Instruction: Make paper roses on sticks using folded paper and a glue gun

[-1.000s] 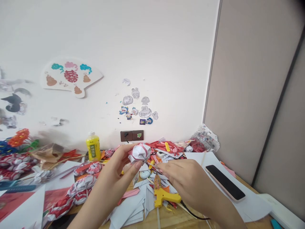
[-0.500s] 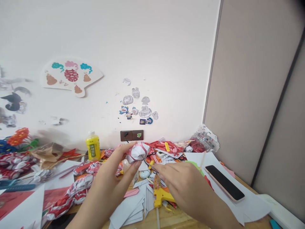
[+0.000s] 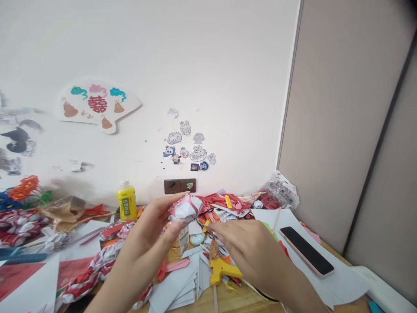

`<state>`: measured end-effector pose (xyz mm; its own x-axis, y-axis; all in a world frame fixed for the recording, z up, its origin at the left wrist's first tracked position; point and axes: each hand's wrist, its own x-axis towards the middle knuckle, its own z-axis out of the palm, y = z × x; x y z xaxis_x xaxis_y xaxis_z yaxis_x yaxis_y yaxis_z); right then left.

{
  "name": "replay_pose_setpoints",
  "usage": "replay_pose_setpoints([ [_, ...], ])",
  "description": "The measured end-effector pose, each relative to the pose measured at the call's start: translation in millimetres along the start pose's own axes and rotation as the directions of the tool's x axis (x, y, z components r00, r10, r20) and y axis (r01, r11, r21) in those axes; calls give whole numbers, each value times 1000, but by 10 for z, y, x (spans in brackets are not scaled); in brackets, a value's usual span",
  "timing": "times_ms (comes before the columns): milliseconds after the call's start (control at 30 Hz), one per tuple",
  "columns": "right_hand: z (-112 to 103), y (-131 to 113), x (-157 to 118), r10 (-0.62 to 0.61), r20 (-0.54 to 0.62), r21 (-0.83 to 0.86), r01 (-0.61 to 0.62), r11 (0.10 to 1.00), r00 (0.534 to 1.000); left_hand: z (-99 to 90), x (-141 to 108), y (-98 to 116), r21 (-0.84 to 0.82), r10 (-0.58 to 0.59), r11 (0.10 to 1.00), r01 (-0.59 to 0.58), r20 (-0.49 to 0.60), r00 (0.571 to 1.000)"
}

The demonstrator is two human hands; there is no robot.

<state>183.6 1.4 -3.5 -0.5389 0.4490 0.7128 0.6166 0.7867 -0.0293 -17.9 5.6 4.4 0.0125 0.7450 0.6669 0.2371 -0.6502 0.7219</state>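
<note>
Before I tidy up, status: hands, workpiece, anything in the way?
Left hand holding folded white-and-pink paper piece. Right hand apart from it, grip unclear. Yellow glue gun close below, paper scraps around.

wall [image 3: 224, 52]: fan-shaped cutout [image 3: 97, 104], stickers [image 3: 198, 153] above socket [image 3: 172, 186] | near wall: yellow bottle [image 3: 127, 204] | right: phone [image 3: 306, 251]

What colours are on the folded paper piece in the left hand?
The folded paper piece is white with pinkish-red bands, seen best in the head view.
</note>
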Motion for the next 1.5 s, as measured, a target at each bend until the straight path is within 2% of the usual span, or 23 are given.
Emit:
replay_pose_setpoints([
  [67, 27, 13, 1, 13, -18, 17, -13, 1000, 1000, 18, 10, 5, -55, -16, 998, 14, -38, 999],
  [267, 47, -32, -14, 34, -27, -8, -34, 999, 999, -18, 46, -57, -40, 78, 996, -78, 9, 997],
  [500, -15, -120, 10, 36, 27, -63, -34, 997, 999, -35, -9, 23, -40, 21, 999, -20, 10, 1000],
  [800, -17, -103, -4, 23, 21, -43, -22, 999, 1000, -13, -1, 49, -102, 43, 994, -41, 12, 999],
  [1000, -72, -95, -11, 13, 22, -88, -11, 996, 1000, -29, -14, 39, -90, 34, 995, -33, 10, 999],
  [1233, -103, -126, -12, -40, -41, -102, 35, 994, 998, -16, -13, 5, -75, 37, 996, -38, -12, 999],
  [1367, -93, -130, 3, -47, -35, -123, 43, 992, 998, -10, -18, -8, -100, 28, 995, -29, -13, 1000],
  [1500, -80, -124, 22, -55, -32, -81, 53, 995, 998, -6, -29, 5, -109, 24, 994, -26, -20, 1000],
])
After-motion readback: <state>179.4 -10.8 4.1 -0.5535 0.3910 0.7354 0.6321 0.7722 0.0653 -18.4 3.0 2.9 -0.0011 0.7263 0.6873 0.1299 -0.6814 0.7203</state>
